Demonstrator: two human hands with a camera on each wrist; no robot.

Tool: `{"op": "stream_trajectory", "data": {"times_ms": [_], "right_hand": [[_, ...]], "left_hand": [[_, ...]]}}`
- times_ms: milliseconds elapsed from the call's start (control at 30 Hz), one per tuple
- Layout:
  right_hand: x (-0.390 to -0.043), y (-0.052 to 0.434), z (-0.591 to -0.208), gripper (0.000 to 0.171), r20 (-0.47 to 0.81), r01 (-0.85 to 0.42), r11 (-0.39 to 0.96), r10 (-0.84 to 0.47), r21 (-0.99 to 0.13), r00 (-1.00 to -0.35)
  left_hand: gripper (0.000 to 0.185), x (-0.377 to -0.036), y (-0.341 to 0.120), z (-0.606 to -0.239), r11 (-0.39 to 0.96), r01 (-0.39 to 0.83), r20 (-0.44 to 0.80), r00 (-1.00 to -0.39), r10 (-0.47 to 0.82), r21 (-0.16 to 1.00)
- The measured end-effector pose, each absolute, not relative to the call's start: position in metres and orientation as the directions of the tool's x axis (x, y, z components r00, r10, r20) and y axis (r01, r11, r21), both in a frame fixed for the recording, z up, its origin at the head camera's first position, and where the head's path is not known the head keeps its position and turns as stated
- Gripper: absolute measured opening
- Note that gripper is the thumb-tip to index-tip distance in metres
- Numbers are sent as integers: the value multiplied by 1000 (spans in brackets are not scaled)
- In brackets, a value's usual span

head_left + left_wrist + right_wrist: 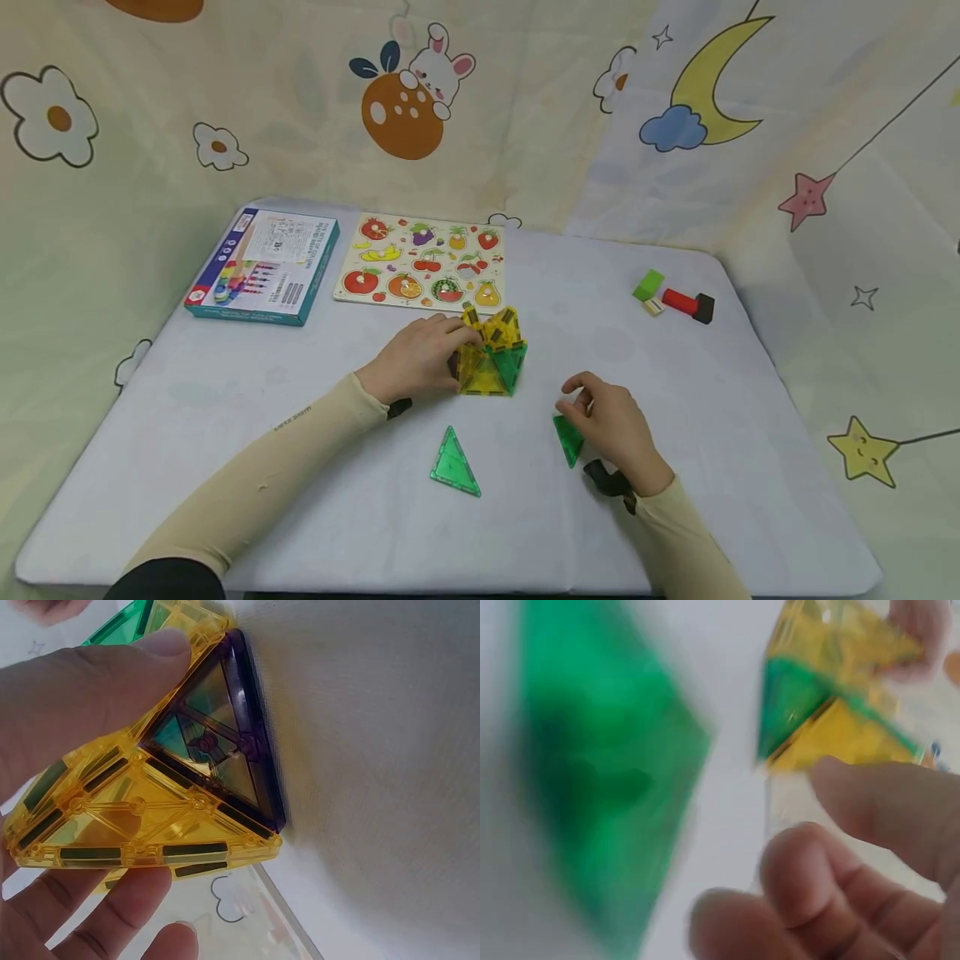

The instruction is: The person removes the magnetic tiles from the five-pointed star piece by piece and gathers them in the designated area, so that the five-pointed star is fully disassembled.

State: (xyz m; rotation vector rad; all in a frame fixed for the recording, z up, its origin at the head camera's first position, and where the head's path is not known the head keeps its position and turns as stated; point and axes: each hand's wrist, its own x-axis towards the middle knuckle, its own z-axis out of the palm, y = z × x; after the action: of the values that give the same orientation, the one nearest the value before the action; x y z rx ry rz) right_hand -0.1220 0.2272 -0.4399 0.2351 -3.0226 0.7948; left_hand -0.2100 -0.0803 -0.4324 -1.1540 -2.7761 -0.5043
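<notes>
My left hand [420,358] grips a small structure of yellow, green and purple see-through magnetic tiles [483,372] at the middle of the table. In the left wrist view, the thumb lies over its yellow part [135,802], beside a purple triangle tile [225,735]. My right hand [618,425] hovers to the right, fingers loosely bent and nothing between them. Just left of it is a green triangle tile [570,439], large and blurred in the right wrist view. Another green triangle tile [454,463] lies flat nearer the front.
Behind the structure lies a fruit picture board [420,265], with a flat teal-edged box [262,267] to its left. At the back right are a green block [648,285], a red cylinder [678,301] and a dark block [703,308]. Printed cloth hangs behind the white-covered table [300,500].
</notes>
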Motion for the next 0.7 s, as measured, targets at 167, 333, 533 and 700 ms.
{"op": "stream_trajectory", "data": {"times_ms": [167,333,533,700], "right_hand": [[-132,187,-433,31,182,-323,846,-270,-424,-946],[-139,148,-434,41,231,-410,855,-350,-317,-908],[-148,126,-442,61,144,-329,921,-304,-208,-942],[-152,121,-447,71,112,-301,944,-287,-134,-951]], "left_hand": [[61,-211,-81,-433,671,687,189,-724,663,280],[59,-213,-79,-433,666,685,188,-725,662,296],[60,-214,-78,-433,666,692,179,-719,672,280],[62,-214,-79,-432,668,692,178,-719,672,273]]}}
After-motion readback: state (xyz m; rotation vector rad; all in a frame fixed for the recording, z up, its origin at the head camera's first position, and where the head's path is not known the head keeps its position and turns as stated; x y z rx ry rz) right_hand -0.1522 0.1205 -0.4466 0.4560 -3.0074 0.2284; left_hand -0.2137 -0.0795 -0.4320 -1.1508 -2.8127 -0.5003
